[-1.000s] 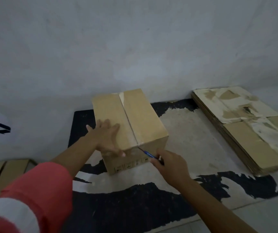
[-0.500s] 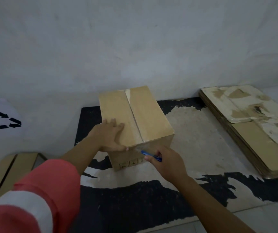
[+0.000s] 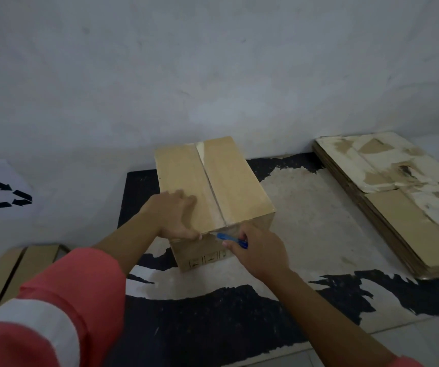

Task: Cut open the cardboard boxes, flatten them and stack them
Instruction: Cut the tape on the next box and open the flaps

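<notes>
A pale, blotchy wall (image 3: 213, 62) fills the upper half of the view. Below it a black mat (image 3: 213, 319), worn through to a pale layer across its middle, lies on the floor. At the right edge of the mat, against the wall, sits a stack of flattened cardboard (image 3: 398, 223), its top sheet torn and patchy white. The box (image 3: 231, 186) stands closed in the middle of the mat, near the wall and well apart from the stack, with a taped seam running along its top from back to front. More flat cardboard (image 3: 14, 271) lies at the lower left, beyond a red sleeve (image 3: 67, 300) with a white band. A white sheet with a black recycling sign (image 3: 3, 193) is on the wall at the left.

The left hand (image 3: 173, 215) rests on the box top beside the seam, its grip spread flat, fingers straight, thumb at the near edge. The right hand (image 3: 259, 250) has its grip closed round a blue cutter (image 3: 230, 238), whose tip meets the near top edge of the box where the seam ends.
</notes>
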Demonstrator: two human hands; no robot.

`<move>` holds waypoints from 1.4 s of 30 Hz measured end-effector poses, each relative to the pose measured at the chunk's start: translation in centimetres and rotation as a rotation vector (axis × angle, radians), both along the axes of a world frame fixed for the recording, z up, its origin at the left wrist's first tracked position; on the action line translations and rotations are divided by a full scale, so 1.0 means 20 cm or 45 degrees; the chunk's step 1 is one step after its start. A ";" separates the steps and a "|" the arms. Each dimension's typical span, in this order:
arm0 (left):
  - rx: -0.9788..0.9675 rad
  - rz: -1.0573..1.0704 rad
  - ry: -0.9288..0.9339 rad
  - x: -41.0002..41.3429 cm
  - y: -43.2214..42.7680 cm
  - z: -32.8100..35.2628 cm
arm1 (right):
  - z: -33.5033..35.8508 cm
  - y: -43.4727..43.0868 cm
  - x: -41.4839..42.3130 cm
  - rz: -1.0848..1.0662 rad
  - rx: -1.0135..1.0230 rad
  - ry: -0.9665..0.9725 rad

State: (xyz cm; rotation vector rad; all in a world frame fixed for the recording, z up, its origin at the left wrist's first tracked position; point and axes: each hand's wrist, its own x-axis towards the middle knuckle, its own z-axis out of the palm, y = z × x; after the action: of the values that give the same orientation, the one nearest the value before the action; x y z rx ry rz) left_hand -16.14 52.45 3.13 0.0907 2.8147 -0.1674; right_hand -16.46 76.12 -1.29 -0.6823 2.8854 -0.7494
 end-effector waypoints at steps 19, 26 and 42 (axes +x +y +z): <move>-0.130 -0.016 -0.154 0.01 0.06 0.06 | 0.04 0.19 -0.12 -0.289 0.106 0.064; 0.011 0.044 -0.118 0.01 0.05 0.04 | 0.11 0.31 -0.19 -0.117 0.039 0.024; 0.433 0.955 0.165 -0.12 0.25 -0.15 | 0.28 -0.45 -0.83 0.236 0.199 -0.057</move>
State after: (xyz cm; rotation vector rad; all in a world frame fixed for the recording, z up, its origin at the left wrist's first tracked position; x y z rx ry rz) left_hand -18.46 57.36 0.12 -0.9074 2.7548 0.4880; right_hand -33.07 67.07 4.21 -0.8842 2.7546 -0.5032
